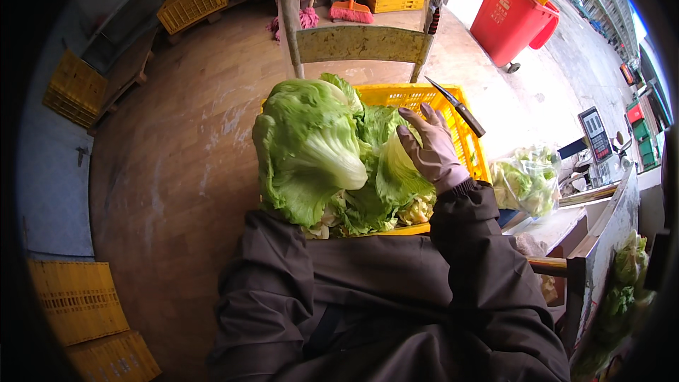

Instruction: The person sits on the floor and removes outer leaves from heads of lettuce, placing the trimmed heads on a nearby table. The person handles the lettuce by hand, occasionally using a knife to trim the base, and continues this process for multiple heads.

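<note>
A large head of leafy lettuce point(313, 148) stands over the left part of a yellow plastic crate point(475, 148) in front of me. My left hand is hidden behind this head; only its dark sleeve shows, reaching up to the leaves. My right hand point(432, 151), in a pale glove, is spread with fingers apart above loose lettuce leaves point(395, 170) in the crate. A knife point(459, 109) with a dark handle lies across the crate's right rim, just beyond my right hand. Yellowed leaf scraps point(417, 210) lie at the crate's near edge.
A metal-framed chair or trolley point(366, 44) stands behind the crate. On the right are a clear bag of lettuce point(525, 180), a digital scale point(595, 135) and a wooden-edged table. A red wheeled bin point(509, 16) stands farther off. Yellow crates point(79, 300) line the left side.
</note>
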A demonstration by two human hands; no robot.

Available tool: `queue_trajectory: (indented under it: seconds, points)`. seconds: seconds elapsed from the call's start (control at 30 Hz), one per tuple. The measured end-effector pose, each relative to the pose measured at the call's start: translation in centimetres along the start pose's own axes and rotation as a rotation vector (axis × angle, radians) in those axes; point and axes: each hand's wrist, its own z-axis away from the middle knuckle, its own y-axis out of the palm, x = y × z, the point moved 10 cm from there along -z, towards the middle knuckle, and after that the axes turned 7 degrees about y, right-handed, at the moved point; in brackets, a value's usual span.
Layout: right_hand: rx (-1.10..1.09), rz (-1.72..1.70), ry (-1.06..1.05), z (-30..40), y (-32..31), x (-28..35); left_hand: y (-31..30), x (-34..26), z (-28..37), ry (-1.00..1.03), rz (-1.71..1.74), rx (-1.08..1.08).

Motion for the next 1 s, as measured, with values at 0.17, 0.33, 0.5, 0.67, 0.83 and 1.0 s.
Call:
queue_trajectory:
  seconds: [0.17,0.33,0.5,0.67,0.83,1.0]
  points:
    - [0.433,-1.229,0.297,2.2,1.6,3.9,-1.6,0.7,-0.5,-0.183,-0.194,-0.019]
    - [0.350,-1.256,0.320,3.7,4.1,1.4,0.5,3.3,0.1,-0.236,-0.384,-0.180]
    - [0.277,-2.141,0.576,5.2,6.4,0.8,2.4,3.5,0.6,-0.190,-0.378,0.038]
    - [0.145,-2.073,0.659,5.9,8.4,0.3,4.7,4.3,0.5,0.265,-1.068,0.386]
    - [0.047,-1.115,0.280,7.1,9.0,-4.0,-1.6,3.5,0.3,0.091,-0.872,-0.063]
    - [-0.202,-0.562,-0.029,5.2,-1.6,4.8,-1.6,3.6,0.9,-0.034,-0.622,-0.061]
